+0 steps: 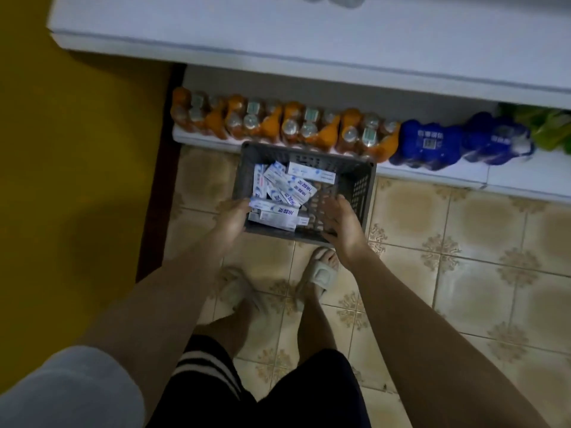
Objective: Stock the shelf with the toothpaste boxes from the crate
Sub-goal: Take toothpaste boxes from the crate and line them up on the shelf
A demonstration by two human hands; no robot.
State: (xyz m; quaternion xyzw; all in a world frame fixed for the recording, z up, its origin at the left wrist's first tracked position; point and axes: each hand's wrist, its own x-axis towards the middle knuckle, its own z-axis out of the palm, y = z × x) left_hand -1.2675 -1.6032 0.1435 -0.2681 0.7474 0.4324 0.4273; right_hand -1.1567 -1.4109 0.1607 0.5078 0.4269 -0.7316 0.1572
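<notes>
A white shelf (309,41) is seen across the far side of a dim shop aisle, its upper board bare over most of its near part, while the low ledge beneath it is lined with orange bottle packs (278,125), blue packs (432,143) and green packs (550,128) at the far right. A grey slatted crate (358,183) is set on the tiled floor (463,257) just in front of the orange packs, and the toothpaste boxes (284,186) are heaped loosely in its left half, its right half being bare. The near boxes are gripped at their left ends by the left hand (231,216), fingers curled round them; the right hand (340,220) is spread wide over the crate's near right part, and it cannot be told whether the rim is touched. Two feet in pale slippers (318,273) are planted close to the crate's near wall. Several risks may be judged from this: a stack held only at one end could fan out and be dropped back into the crate or onto the tiles unless it is supported from the right; loose boxes lying askew on the pile could be dragged up and spilled over the rim; the crate, being light and lopsidedly loaded, could be tipped or shoved against the bottle packs if it is leaned on; and in such poor light a box could be crushed by an overtight grip or set askew on the shelf.
</notes>
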